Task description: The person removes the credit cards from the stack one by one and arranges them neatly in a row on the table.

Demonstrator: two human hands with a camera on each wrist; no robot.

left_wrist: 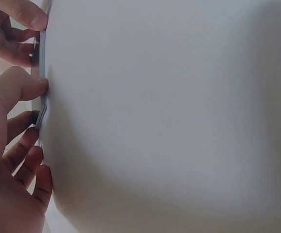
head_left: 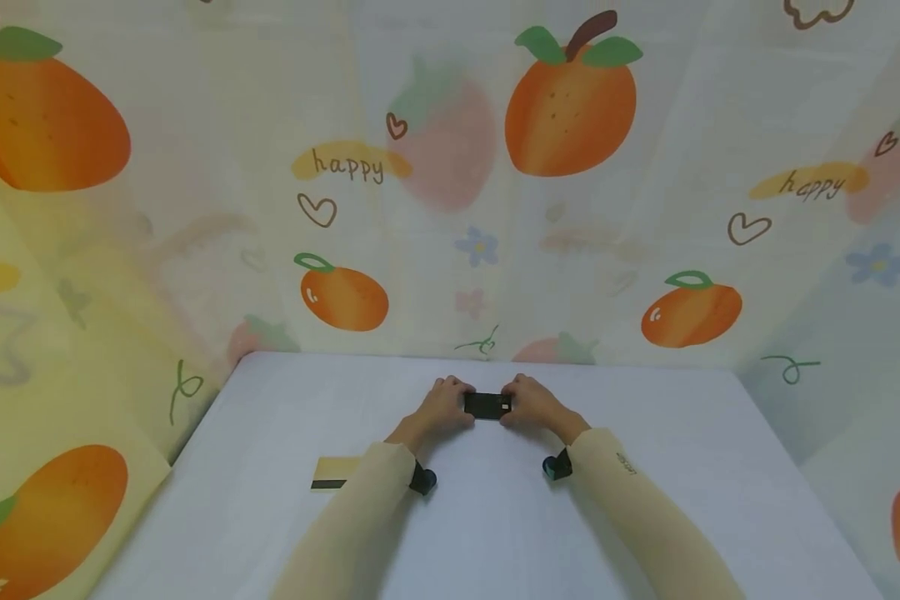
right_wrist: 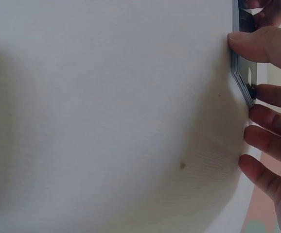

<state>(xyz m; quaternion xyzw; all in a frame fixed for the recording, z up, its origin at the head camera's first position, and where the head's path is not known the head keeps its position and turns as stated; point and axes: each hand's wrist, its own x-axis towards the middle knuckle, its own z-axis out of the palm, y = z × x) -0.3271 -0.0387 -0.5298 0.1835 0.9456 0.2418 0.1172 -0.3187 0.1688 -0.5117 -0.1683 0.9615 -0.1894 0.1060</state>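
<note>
Near the far side of the white table, a stack of black bank cards (head_left: 487, 406) lies between both hands, long side across, with a small light chip square at its right end. Its edge (right_wrist: 236, 63) shows several thin layers in the right wrist view. My left hand (head_left: 446, 404) pinches the left end, thumb on the near edge and fingers behind. The right hand (head_left: 536, 407) grips the other end the same way. In the left wrist view, the outer fingers of the left hand (left_wrist: 21, 160) rest beside the stack, at the table surface.
A gold card (head_left: 336, 469) with a black stripe lies on the white table (head_left: 487, 533), partly covered by the left sleeve (head_left: 360, 517). Behind the table's far edge hangs a fruit-printed cloth (head_left: 450, 275), and more of it lines both sides.
</note>
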